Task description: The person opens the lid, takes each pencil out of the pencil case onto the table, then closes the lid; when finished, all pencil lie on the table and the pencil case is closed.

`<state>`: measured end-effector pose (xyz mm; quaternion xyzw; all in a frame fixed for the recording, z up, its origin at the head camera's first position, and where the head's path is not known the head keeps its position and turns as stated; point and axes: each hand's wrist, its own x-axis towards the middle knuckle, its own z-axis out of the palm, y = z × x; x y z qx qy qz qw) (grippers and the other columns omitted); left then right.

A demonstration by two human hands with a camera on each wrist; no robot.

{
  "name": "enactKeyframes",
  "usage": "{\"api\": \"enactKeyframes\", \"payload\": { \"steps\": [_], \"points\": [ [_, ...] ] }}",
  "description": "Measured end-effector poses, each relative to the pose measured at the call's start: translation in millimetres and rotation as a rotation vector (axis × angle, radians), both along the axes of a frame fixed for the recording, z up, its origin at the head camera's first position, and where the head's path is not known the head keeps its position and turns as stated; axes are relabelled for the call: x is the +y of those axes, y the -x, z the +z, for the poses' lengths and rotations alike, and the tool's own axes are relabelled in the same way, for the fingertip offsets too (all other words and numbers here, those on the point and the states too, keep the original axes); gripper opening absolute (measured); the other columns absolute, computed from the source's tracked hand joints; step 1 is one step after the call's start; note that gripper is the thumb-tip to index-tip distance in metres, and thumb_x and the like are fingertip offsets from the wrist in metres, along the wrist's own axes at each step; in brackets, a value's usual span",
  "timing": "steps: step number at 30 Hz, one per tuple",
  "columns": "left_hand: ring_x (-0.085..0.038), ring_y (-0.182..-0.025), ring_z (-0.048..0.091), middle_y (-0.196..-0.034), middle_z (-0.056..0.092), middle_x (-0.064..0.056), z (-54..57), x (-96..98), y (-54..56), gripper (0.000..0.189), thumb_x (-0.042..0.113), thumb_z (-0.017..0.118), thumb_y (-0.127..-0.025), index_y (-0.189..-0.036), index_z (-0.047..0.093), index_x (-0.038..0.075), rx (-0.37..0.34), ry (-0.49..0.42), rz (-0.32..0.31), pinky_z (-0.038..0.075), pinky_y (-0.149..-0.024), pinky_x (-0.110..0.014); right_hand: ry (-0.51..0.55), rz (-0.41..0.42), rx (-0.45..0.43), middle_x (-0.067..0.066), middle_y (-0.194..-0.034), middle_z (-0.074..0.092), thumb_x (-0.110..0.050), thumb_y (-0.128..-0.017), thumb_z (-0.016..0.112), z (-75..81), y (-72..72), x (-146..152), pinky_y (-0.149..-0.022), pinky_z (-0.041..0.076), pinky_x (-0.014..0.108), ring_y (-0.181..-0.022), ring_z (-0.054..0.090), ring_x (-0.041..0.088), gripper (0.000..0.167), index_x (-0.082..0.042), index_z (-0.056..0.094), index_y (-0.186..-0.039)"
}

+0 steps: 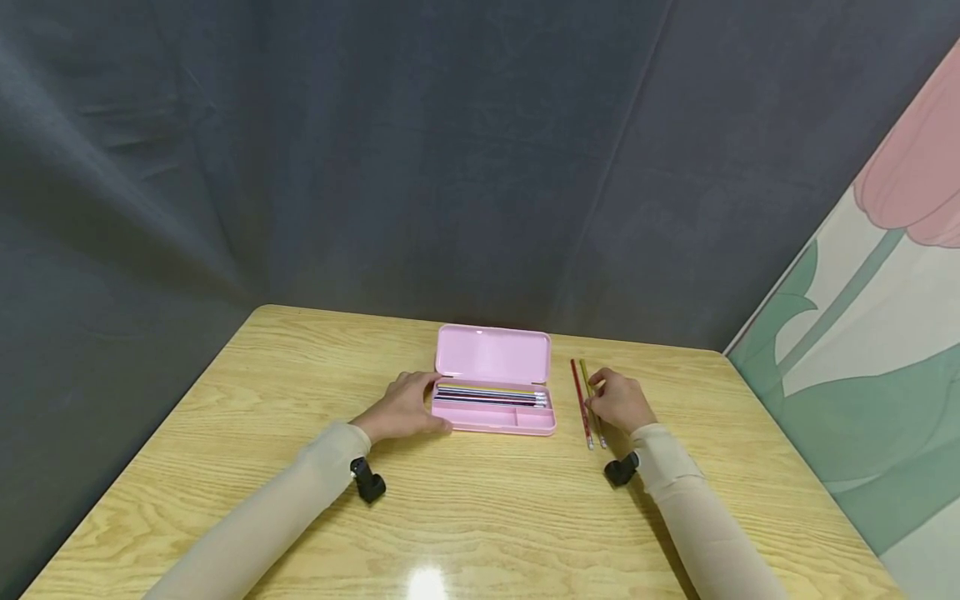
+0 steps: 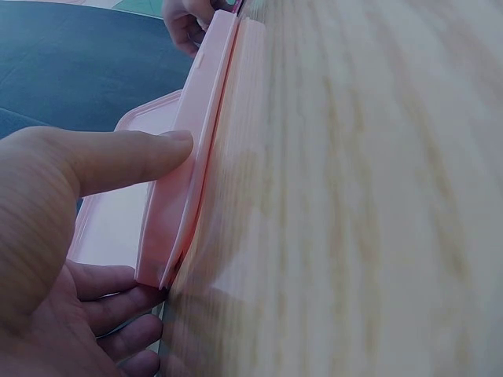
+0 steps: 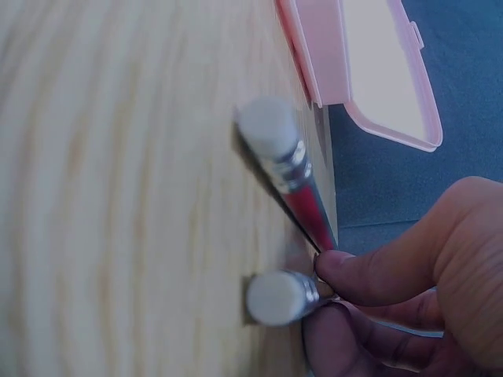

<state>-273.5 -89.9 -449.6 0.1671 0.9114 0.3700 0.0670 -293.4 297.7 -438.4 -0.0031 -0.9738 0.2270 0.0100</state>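
A pink pencil case [image 1: 461, 414] lies on the table with its lid [image 1: 492, 353] raised at the back. Several striped pencils [image 1: 487, 395] with white erasers lie side by side in its rear compartment. My left hand [image 1: 406, 406] holds the case's left end, the thumb along the front wall [image 2: 177, 196] and the fingers around the end. To the right of the case, a red pencil [image 1: 580, 400] and a yellow pencil [image 1: 584, 371] lie nearly parallel. My right hand [image 1: 619, 402] pinches the yellow pencil between thumb and fingers; the thumb tip [image 3: 334, 263] is close against the red pencil.
The wooden table [image 1: 480, 517] runs up to a dark curtain [image 1: 420, 167] at the back. At the right hangs a cloth with a tulip print [image 1: 862, 358]. A small black camera sits on each wrist, such as the left wrist camera [image 1: 367, 482].
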Motion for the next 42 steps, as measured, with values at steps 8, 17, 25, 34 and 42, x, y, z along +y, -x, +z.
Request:
{"api": "enactKeyframes", "payload": {
  "steps": [8, 17, 25, 34, 42],
  "points": [
    [-0.029, -0.135, 0.043, -0.152, 0.051, -0.008, -1.7, -0.4, 2.0, 0.093, 0.039, 0.088, -0.074, -0.152, 0.045, 0.011, 0.006, -0.003, 0.002, 0.039, -0.114, -0.052, -0.001, -0.007, -0.008, 0.013, -0.093, 0.069, -0.015, -0.086, 0.072, 2.3, -0.7, -2, -0.058, 0.049, 0.025, -0.069, 0.062, 0.016, 0.036, -0.001, 0.062, -0.119],
    [-0.029, -0.135, 0.043, -0.152, 0.051, -0.008, -3.9, -0.2, 1.6, 0.093, 0.039, 0.088, -0.074, -0.152, 0.045, 0.011, 0.008, -0.006, 0.005, 0.039, -0.114, -0.051, 0.014, 0.016, 0.104, 0.011, -0.087, 0.071, -0.015, -0.092, 0.064, 10.1, -3.5, 9, -0.060, 0.048, 0.029, -0.065, 0.061, 0.015, 0.027, -0.001, 0.066, -0.114],
    [-0.031, -0.137, 0.043, -0.153, 0.051, -0.009, -3.7, -1.1, 2.1, 0.093, 0.039, 0.087, -0.074, -0.152, 0.045, 0.010, 0.021, -0.004, -0.008, 0.038, -0.115, -0.052, 0.221, -0.041, 0.394, 0.013, -0.098, 0.074, -0.014, -0.095, 0.068, 21.2, -2.3, 15, -0.068, 0.049, 0.014, -0.080, 0.065, 0.009, 0.018, -0.004, 0.070, -0.110],
    [-0.030, -0.136, 0.043, -0.151, 0.052, -0.010, -3.8, -1.8, 2.1, 0.092, 0.038, 0.086, -0.073, -0.151, 0.046, 0.009, 0.032, -0.003, -0.011, 0.038, -0.115, -0.051, 0.440, -0.039, 0.488, 0.014, -0.111, 0.074, -0.014, -0.093, 0.073, 37.7, -3.7, -2, -0.077, 0.047, 0.001, -0.087, 0.059, -0.017, 0.023, -0.006, 0.068, -0.113],
    [-0.030, -0.138, 0.041, -0.153, 0.051, -0.010, -2.4, -1.4, 2.4, 0.093, 0.039, 0.087, -0.074, -0.152, 0.045, 0.009, 0.013, -0.016, -0.020, 0.037, -0.117, -0.051, 0.504, 0.018, 0.508, 0.015, -0.111, 0.074, -0.008, -0.091, 0.074, 44.9, -2.7, -26, -0.079, 0.050, 0.004, -0.087, 0.062, -0.012, 0.023, -0.004, 0.068, -0.113]
  ]
}}
